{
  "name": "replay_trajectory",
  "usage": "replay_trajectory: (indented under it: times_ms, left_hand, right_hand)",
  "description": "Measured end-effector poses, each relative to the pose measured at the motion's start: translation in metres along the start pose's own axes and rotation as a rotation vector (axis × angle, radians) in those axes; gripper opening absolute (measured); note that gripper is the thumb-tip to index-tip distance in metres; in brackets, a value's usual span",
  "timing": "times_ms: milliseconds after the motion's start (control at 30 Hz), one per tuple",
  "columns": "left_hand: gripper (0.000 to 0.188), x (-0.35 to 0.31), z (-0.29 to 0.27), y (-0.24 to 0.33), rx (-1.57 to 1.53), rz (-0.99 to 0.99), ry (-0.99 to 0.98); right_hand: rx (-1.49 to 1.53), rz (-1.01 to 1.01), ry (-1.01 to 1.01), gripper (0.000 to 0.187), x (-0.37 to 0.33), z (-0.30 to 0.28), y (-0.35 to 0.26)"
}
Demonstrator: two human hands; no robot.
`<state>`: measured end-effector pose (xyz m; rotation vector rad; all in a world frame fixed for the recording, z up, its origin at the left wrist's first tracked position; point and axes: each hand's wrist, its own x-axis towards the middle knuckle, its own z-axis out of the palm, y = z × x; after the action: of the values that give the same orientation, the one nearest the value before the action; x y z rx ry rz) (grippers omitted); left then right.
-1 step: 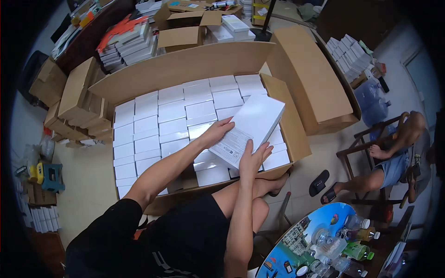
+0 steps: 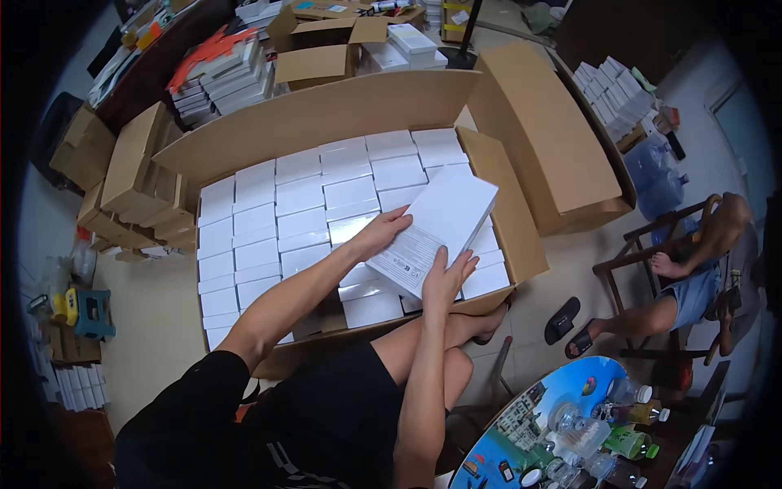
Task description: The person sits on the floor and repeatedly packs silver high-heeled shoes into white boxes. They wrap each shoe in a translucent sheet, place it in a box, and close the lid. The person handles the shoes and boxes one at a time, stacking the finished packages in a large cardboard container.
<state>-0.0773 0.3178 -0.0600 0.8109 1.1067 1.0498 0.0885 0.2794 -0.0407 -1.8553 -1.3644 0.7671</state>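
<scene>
Both hands, left hand [image 2: 383, 232] and right hand [image 2: 444, 281], grasping the white box [image 2: 436, 228] over the big carton [image 2: 350, 110] — best lowered level into the open gap.

Even, fairly bright indoor light from above, soft shadows only. White boxes [image 2: 326, 204] in the open carton [image 2: 521, 236] near blown out, little surface detail. Strong fisheye: straight carton edges bow, heavy black vignette at all corners. Centre sharp, both hands crisp, no motion blur. Rim soft and smeared, floor clutter hard to read
</scene>
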Motion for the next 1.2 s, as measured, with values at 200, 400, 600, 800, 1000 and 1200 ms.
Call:
replay_trajectory:
  times_ms: [200,400,600,800,1000,1200]
  left_hand:
    - [0.062,0.007,0.015,-0.005,0.153,-0.085,0.006]
    - [0.065,0.006,0.013,-0.004,0.356,-0.052,0.050]
    - [0.066,0.017,-0.007,-0.038,0.183,0.019,0.045]
    - [0.071,-0.097,-0.009,0.015,0.084,0.014,0.096]
    - [0.091,-0.257,-0.096,0.035,0.161,0.032,0.386]
    - [0.091,-0.309,-0.087,0.003,0.012,-0.429,0.447]
  right_hand:
    - [0.469,0.146,-0.120,0.069,0.007,-0.005,0.025]
    - [0.581,0.157,-0.153,0.065,0.006,0.014,0.057]
    - [0.846,0.268,-0.238,0.068,0.018,0.021,0.059]
    - [0.673,0.067,-0.524,0.082,-0.045,-0.043,0.002]
    - [0.802,0.348,-1.139,0.078,-0.133,-0.070,-0.040]
    - [0.696,0.945,-1.201,0.045,-0.122,-0.061,-0.006]
